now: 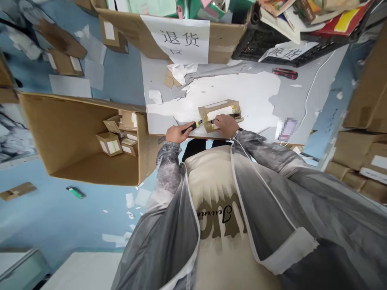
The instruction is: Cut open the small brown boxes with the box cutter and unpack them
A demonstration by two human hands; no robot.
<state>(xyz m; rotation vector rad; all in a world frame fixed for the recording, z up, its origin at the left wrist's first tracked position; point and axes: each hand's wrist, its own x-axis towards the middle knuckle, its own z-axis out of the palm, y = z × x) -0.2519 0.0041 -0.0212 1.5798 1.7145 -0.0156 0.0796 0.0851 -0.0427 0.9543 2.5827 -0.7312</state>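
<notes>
My left hand (177,133) is closed around a utility knife (190,127) with a black and yellow handle. The front of the knife points right, at the left end of a small brown cardboard box (216,108). The blade itself is too small to make out. White labels and shiny tape cover parts of the box, which lies near the table's front edge. My right hand (226,125) grips the box at its near right side, fingers bent over it. Part of the box is hidden under that hand.
Left of the table stands a large open carton (90,161) with several small boxes inside. A carton with a paper sign (187,40) and a black crate (281,54) line the back. A red-black cutter (285,73), paper scraps and a phone (288,129) lie on the table.
</notes>
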